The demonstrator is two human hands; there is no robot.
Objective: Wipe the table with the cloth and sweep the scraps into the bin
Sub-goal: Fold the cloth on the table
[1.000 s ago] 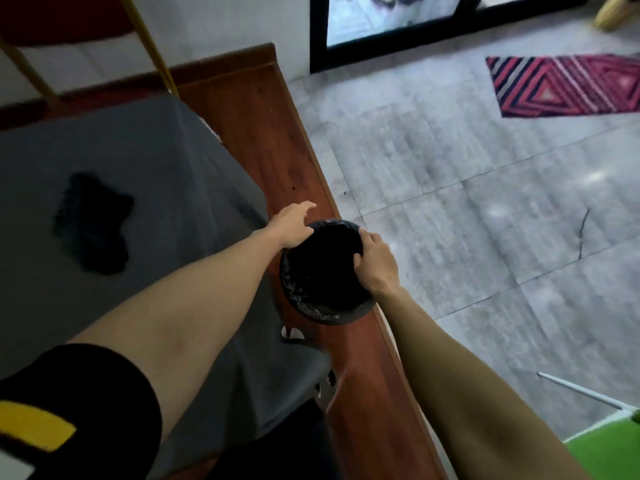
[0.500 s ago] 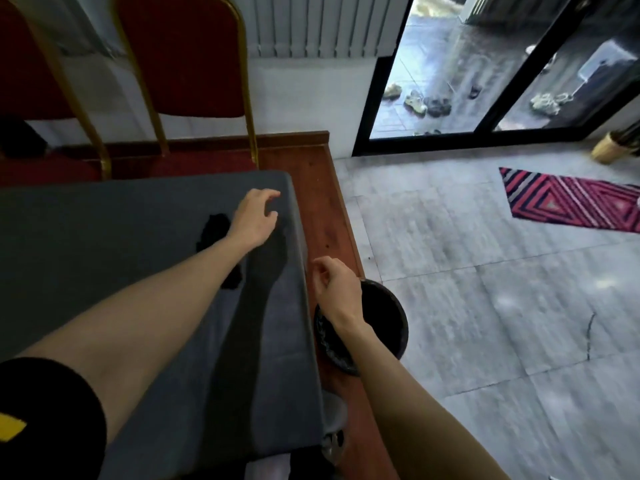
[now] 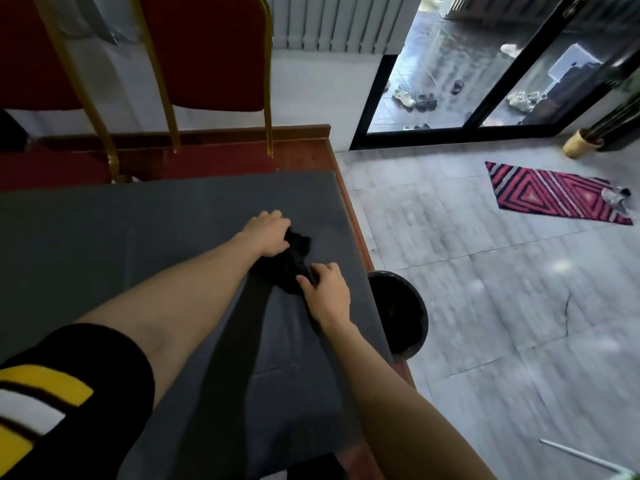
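Observation:
A crumpled black cloth [image 3: 295,262] lies on the grey-covered table [image 3: 138,237], near its right edge. My left hand [image 3: 268,233] grips the cloth's far left end with curled fingers. At the cloth's near end, my right hand [image 3: 325,294] pinches it between thumb and bent fingers. The round black bin [image 3: 401,317] stands just below the table's right edge on a wooden platform, to the right of my right hand. I cannot make out any scraps on the dark table cover.
Two red chairs with gold frames [image 3: 207,64] stand behind the table. To the right is grey tiled floor [image 3: 485,289] with a red patterned mat [image 3: 550,194]. A glass door [image 3: 467,64] is at the back, and a white rod [image 3: 575,455] lies at the lower right.
Both hands left the bin's rim. My left hand reached across the table to the cloth, then my right hand rose from the bin and joined it. The view lifted toward the table.

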